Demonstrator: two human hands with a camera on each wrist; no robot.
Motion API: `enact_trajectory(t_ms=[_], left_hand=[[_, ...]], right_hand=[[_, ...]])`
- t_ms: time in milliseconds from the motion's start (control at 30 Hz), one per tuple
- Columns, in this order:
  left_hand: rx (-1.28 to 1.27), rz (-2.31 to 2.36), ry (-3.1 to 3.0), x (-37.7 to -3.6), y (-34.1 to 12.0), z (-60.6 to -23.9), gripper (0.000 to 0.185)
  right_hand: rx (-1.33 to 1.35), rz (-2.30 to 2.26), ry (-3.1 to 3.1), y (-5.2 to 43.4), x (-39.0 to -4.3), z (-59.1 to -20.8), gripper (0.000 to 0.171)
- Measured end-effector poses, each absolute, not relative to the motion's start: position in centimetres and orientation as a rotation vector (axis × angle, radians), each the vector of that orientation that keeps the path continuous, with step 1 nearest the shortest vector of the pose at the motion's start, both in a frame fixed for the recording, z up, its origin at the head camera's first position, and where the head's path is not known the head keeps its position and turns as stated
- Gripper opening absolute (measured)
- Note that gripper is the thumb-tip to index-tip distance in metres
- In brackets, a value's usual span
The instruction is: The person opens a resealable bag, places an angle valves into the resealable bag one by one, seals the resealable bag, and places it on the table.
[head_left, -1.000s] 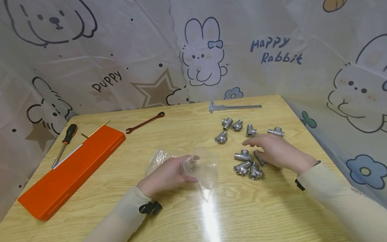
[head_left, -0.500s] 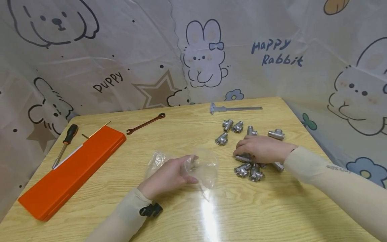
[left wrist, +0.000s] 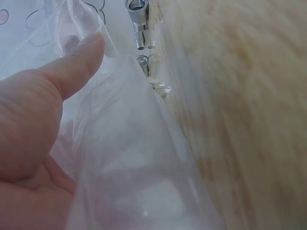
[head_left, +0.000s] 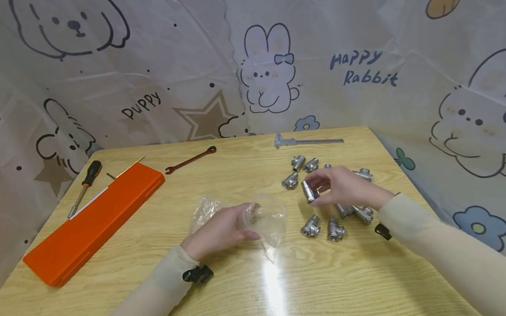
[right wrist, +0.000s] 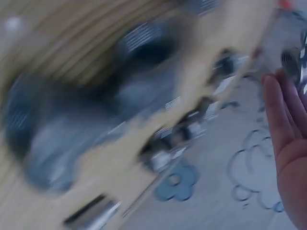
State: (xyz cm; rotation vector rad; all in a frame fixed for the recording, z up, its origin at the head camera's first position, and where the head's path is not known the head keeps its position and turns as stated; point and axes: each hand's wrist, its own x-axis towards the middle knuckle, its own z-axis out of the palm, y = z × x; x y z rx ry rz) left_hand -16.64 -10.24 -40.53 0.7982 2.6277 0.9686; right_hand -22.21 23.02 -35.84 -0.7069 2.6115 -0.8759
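My left hand (head_left: 219,229) holds a clear plastic bag (head_left: 272,221) just above the table, thumb and fingers spread at its mouth. In the left wrist view the thumb lies against the clear film. My right hand (head_left: 348,188) pinches a shiny metal tee pipe fitting (head_left: 308,192) between thumb and fingertips, lifted off the table to the right of the bag. Two tee fittings lie in front of that hand, a nearer one (head_left: 335,229) and one to its left (head_left: 310,227). Others lie under and behind the hand, partly hidden. The right wrist view is blurred.
Several more tee fittings (head_left: 290,181) lie farther back. A caliper (head_left: 308,141) rests near the back edge. On the left are a red-brown wrench (head_left: 190,161), a long orange case (head_left: 96,224), and a black-handled screwdriver-type tool (head_left: 84,188). A printed curtain (head_left: 178,66) hangs behind the table.
My right hand moved left to a tee fitting, took it, and lifted it toward the bag. The fitting left in front shifted slightly. My left hand and the bag stayed nearly still.
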Motion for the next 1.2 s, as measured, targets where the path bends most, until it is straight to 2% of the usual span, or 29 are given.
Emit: enact_trajectory(t_ms=[133, 367, 567, 800, 1200], left_hand=[[0.796, 0.983, 2.625, -16.7, -10.3, -40.4, 0.072], [0.770, 1.037, 2.596, -16.8, -10.4, -40.2, 0.072], [0.771, 1.065, 2.587, -16.8, -10.4, -40.5, 0.067], [0.796, 1.115, 2.550, -16.9, -10.3, -40.8, 0.055], [0.819, 1.084, 2.575, -17.0, -10.6, -40.8, 0.065]], right_hand=[[-0.672, -1.089, 2.586, 21.4, -21.0, -33.9, 0.067], [-0.767, -1.060, 2.543, 17.5, -18.7, -32.2, 0.060], [-0.927, -0.903, 2.612, 14.2, -17.9, -32.4, 0.053], [-0.922, -0.775, 2.650, 11.9, -17.5, -33.2, 0.055], [-0.918, -0.658, 2.691, 10.0, -17.4, -34.5, 0.048]])
